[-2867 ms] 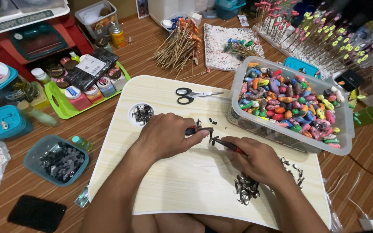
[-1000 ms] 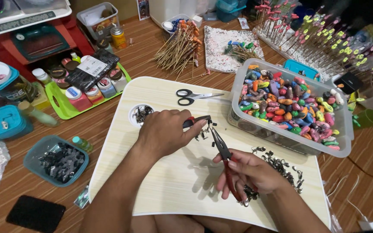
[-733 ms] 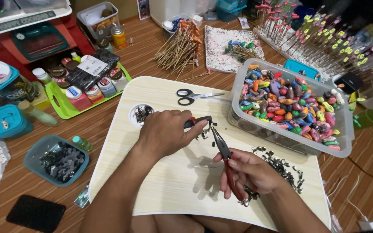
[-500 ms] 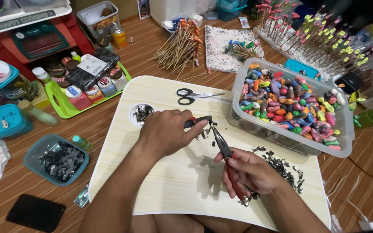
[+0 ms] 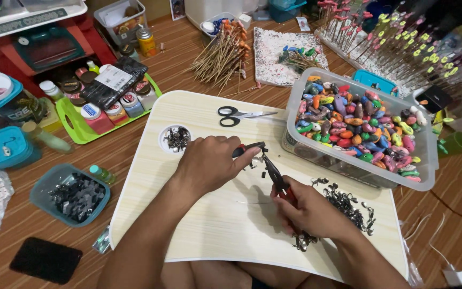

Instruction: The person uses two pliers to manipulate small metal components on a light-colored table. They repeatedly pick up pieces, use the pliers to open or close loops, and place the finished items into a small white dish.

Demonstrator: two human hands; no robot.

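scissors (image 5: 235, 114) | bin of coloured beads (image 5: 360, 128) | green tray (image 5: 78, 128) | stick bundle (image 5: 221, 53)

Both forearms reach forward, bare. The left hand (image 5: 207, 163) is curled, knuckles up, fingers (image 5: 244, 156) pinched together. The right hand (image 5: 308, 211) is closed in a fist.

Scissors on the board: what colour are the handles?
Black handles, silvery blades; scissors show clearly in the head view, lying on the pale board.

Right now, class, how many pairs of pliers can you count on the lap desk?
2: one pair of pliers in the left hand, the other pair in the right hand, noses meeting mid-board. Others may be hidden.
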